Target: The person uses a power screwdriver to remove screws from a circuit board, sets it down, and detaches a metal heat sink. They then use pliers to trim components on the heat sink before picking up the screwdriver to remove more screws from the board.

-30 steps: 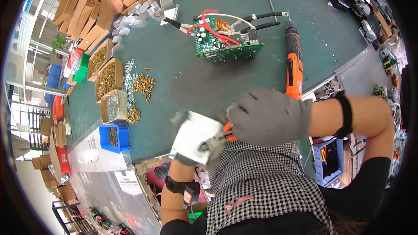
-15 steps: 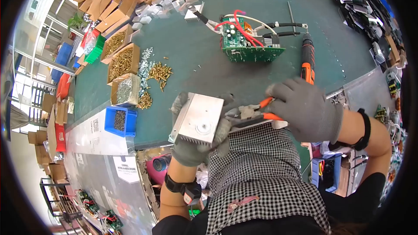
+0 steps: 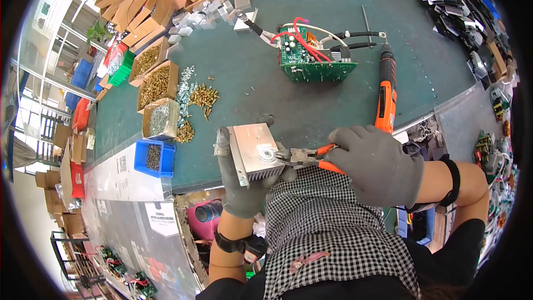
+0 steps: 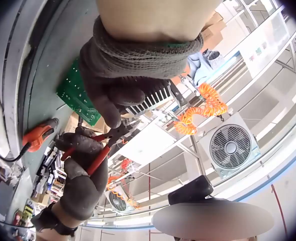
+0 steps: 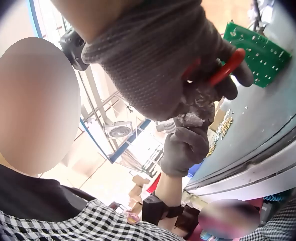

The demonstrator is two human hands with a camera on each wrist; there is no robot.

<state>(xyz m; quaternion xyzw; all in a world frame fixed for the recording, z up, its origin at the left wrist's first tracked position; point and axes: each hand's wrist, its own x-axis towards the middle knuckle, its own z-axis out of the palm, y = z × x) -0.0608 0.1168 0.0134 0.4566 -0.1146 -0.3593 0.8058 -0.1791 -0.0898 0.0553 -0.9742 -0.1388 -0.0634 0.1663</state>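
Observation:
A finned metal heat sink point(image 3: 252, 141) is gripped in my gloved left hand point(image 3: 241, 191), its flat face up and its fins toward me. A round fitting shows near one corner of that face. My gloved right hand point(image 3: 377, 164) holds orange-handled pliers point(image 3: 308, 158), whose tips are right at the round fitting. In the left wrist view the red-orange handles of the pliers point(image 4: 100, 158) run into the right hand point(image 4: 82, 186), below the heat sink's fins point(image 4: 150, 100). The right wrist view shows one handle through the fingers of the right hand point(image 5: 163, 60).
A green circuit board point(image 3: 316, 69) with red wires and black leads stands beyond my hands. An orange-and-black power screwdriver point(image 3: 387, 91) lies right of it. Brass screws point(image 3: 204, 95) are piled at the left near cardboard boxes point(image 3: 155, 86) and a blue bin point(image 3: 154, 158).
The right hand has brought the pliers leftward and down against the heat sink's round fitting. The left hand keeps hold of the heat sink, which has turned so its face shows steadily.

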